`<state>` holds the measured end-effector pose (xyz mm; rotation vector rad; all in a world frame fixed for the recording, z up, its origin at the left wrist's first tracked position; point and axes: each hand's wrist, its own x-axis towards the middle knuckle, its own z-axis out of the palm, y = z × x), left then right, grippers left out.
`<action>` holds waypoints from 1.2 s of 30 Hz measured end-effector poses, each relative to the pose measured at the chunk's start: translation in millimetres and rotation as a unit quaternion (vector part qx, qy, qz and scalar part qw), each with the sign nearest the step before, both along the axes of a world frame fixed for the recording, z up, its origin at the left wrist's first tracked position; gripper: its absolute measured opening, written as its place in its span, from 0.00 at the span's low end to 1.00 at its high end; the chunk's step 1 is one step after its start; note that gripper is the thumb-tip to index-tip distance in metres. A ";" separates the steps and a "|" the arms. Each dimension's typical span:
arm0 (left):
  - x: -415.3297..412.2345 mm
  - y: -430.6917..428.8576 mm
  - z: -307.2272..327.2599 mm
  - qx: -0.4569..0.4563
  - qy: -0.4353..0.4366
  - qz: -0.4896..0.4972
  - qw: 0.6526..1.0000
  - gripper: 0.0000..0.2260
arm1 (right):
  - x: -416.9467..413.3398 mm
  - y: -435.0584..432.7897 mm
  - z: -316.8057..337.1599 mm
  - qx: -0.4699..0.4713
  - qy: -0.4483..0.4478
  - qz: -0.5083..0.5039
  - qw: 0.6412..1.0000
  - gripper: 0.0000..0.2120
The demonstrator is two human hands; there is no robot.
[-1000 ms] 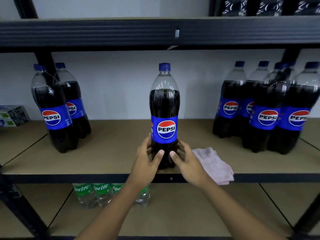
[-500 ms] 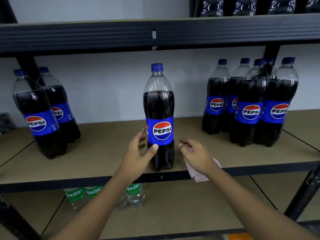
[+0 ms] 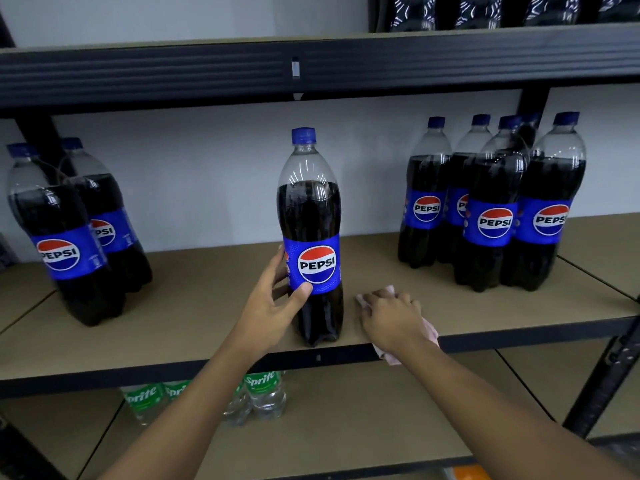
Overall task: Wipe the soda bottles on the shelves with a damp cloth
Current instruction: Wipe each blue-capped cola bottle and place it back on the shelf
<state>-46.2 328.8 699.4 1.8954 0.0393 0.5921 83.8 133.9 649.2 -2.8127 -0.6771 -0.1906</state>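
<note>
A tall Pepsi bottle (image 3: 311, 216) with a blue cap stands upright near the front edge of the middle shelf (image 3: 194, 317). My left hand (image 3: 273, 303) holds it at the blue label, thumb across the front and fingers round the left side. To the right of the bottle, my right hand (image 3: 391, 317) lies on a pale pink cloth (image 3: 431, 332) on the shelf, fingers curled over it. Most of the cloth is hidden under the hand; one end hangs over the shelf edge.
Two Pepsi bottles (image 3: 65, 237) stand at the left of the shelf, several more Pepsi bottles (image 3: 495, 206) in a group at the right. Sprite bottles (image 3: 263, 393) sit on the shelf below. A dark upper shelf beam (image 3: 311, 67) runs overhead, a black post (image 3: 602, 372) at right.
My right hand left the bottle and moved right onto the cloth. My left hand slid up from the bottle's base to its label. The view shifted right.
</note>
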 end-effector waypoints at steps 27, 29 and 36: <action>20.3 11.1 53.0 -0.155 0.030 -0.067 0.985 0.25 | -50.2 78.3 2.7 0.389 -0.288 0.198 0.852 0.26; 20.9 11.1 51.6 -0.153 0.027 -0.066 0.986 0.25 | -44.0 77.8 25.0 0.398 -0.293 0.209 0.844 0.25; 21.8 12.7 52.0 -0.151 0.018 -0.057 0.987 0.30 | -27.3 91.4 135.1 0.433 -0.346 0.195 0.809 0.21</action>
